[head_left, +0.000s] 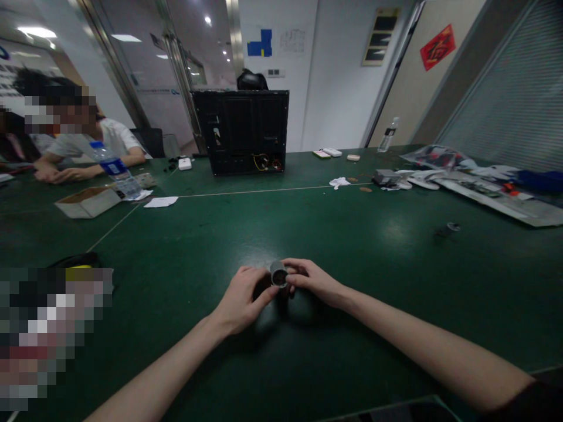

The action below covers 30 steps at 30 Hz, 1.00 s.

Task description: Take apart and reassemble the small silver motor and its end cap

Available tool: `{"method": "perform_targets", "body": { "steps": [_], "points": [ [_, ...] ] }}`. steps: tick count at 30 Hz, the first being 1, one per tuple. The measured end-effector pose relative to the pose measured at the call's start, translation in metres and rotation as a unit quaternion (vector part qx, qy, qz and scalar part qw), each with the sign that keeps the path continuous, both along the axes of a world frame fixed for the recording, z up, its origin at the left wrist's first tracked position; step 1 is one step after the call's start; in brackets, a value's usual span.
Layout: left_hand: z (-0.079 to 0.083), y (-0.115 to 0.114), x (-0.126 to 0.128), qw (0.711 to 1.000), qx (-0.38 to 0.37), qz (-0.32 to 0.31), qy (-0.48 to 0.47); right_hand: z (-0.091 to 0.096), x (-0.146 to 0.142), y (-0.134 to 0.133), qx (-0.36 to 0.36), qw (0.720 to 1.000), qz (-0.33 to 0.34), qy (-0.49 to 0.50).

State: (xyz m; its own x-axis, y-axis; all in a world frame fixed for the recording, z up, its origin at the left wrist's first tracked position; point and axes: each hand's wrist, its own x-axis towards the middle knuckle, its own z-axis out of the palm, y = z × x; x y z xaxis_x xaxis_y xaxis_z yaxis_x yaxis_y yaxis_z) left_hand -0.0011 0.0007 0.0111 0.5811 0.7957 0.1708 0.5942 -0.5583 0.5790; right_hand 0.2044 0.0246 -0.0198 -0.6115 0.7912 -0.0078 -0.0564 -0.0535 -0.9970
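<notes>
My left hand (241, 298) and right hand (317, 284) both grip a grey cylinder (277, 268), open end facing me, in from the worktop's (206, 234) near edge. Another grey piece (450, 229) lies right, farther from that edge.

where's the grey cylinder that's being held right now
In the head view, the grey cylinder is just below centre, held between the left hand and right hand, over the green table.
</notes>
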Motion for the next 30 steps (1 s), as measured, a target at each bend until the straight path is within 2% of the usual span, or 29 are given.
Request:
{"method": "perform_targets", "body": {
  "steps": [3,12,20,23,30],
  "points": [
    [0.0013,0.0005,-0.0006,1.000,-0.002,-0.012,-0.013,0.0027,-0.0003,-0.0005,0.017,1.000,0.009,0.000],
    [0.0003,0.0027,-0.0015,1.000,-0.009,0.005,-0.008,0.0068,-0.0007,-0.0024,0.042,0.998,0.031,-0.023],
    [0.0003,0.0019,-0.0017,1.000,-0.009,0.021,-0.010,0.0039,-0.0003,-0.0018,0.013,0.999,0.047,-0.001],
    [0.0009,0.0020,-0.0009,1.000,-0.008,0.013,-0.002,0.0040,-0.0005,-0.0021,0.002,0.999,0.042,-0.005],
    [0.0027,0.0012,0.0008,1.000,-0.009,-0.003,0.000,0.0017,0.0002,-0.0014,0.034,0.999,0.030,-0.017]
  ]
}}
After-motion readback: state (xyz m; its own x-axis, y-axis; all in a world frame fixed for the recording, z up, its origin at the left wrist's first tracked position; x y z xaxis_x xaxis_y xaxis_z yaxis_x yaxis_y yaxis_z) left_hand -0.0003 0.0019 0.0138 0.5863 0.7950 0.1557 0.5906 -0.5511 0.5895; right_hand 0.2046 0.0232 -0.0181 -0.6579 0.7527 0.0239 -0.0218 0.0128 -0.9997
